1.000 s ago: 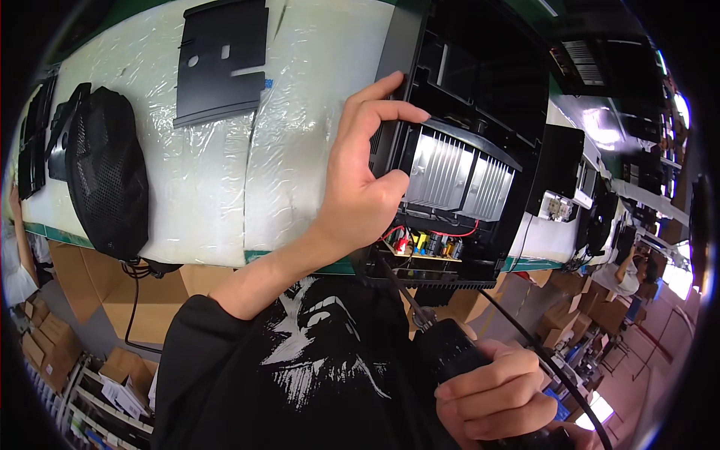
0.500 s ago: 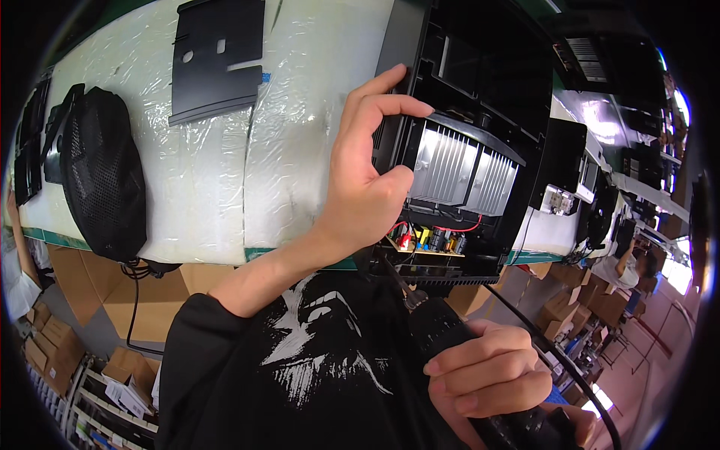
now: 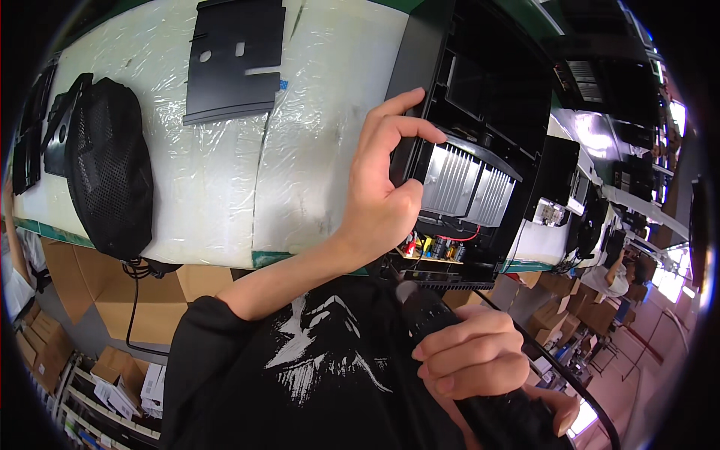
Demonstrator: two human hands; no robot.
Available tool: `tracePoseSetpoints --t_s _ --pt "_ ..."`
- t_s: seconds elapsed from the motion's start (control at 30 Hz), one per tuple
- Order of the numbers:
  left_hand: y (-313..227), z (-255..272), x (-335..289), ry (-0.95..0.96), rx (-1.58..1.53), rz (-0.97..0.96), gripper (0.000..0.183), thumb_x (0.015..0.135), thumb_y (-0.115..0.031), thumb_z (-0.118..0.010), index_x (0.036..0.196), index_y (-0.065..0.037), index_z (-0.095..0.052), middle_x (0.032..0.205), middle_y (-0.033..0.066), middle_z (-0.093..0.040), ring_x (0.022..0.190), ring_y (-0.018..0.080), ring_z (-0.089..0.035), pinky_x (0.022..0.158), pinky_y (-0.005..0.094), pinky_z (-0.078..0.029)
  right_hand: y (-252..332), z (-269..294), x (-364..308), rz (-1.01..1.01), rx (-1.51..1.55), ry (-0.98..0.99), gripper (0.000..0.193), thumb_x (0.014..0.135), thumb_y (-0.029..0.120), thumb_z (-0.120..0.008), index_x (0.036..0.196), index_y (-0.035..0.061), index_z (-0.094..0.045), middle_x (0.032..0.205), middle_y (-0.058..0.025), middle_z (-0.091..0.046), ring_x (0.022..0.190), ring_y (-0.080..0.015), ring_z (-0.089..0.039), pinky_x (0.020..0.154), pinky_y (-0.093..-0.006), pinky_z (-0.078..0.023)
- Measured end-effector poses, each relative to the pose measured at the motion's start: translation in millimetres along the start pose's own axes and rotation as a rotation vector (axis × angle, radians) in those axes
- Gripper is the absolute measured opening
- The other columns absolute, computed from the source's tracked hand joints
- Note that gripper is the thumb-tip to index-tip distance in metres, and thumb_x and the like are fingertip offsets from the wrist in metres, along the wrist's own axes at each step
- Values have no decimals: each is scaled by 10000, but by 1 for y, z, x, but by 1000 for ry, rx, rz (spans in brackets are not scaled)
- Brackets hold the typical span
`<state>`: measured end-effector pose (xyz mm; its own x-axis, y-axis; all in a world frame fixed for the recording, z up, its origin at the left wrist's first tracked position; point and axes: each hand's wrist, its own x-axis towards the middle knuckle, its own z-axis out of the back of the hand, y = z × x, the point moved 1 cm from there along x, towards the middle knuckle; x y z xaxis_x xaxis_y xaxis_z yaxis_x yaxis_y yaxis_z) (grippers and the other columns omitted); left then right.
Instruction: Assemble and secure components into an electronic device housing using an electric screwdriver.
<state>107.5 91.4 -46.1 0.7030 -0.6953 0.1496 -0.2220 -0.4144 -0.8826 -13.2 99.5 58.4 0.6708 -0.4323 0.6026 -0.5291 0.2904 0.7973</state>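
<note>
Now left hand (image 3: 382,195) on black housing (image 3: 480,120), screwdriver (image 3: 450,337) in right hand (image 3: 472,356).

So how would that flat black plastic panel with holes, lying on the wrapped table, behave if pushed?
The flat black plastic panel probably slides easily on the glossy film-covered table. Thin and flat, it likely weighs little, won't roll or tip, and may flex slightly.

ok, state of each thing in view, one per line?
left hand: gripping the heatsink's left end
heatsink: finned, silver, seated inside the housing
black housing: open, insides exposed
circuit board: uncovered at the housing's near edge
right hand: closed around the power screwdriver
power screwdriver: black, corded, tip toward the housing
black panel: loose, flat on the table
</note>
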Motion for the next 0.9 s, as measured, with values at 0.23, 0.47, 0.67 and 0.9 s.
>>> tracePoseSetpoints --t_s 0.23,0.47,0.67,0.9 --pt "3 -3 0 -7 -107 25 543 580 165 -376 1075 -10 -511 1387 196 -328 1314 312 -297 1068 344 -236 -3 -12 13 18 -81 -158 663 761 673 -535 948 38 -494 589 -57 -543 447 -210 -575 404 -254 -410" --pt "0 -2 -1 121 -35 134 813 589 185 -349 1384 30 -280 1480 189 -186 1382 242 -163 1100 288 -148 42 39 5 43 -34 107 516 811 439 -482 877 -70 -530 803 -171 -608 581 -303 -599 512 -303 -483" --pt "-31 2 2 187 -40 345 875 529 160 -329 1395 61 -248 1426 167 -305 1324 224 -298 1070 269 -209 117 97 8 663 -293 -679 497 813 524 -585 693 74 -414 604 8 -418 405 -96 -435 392 -201 -397" --pt "-49 1 -15 46 245 329 889 494 111 -322 1381 73 -273 1426 172 -316 1327 234 -308 1060 254 -233 130 237 -44 505 -849 -1072 845 715 843 -290 708 26 -505 625 -68 -466 489 -183 -431 503 -314 -390"
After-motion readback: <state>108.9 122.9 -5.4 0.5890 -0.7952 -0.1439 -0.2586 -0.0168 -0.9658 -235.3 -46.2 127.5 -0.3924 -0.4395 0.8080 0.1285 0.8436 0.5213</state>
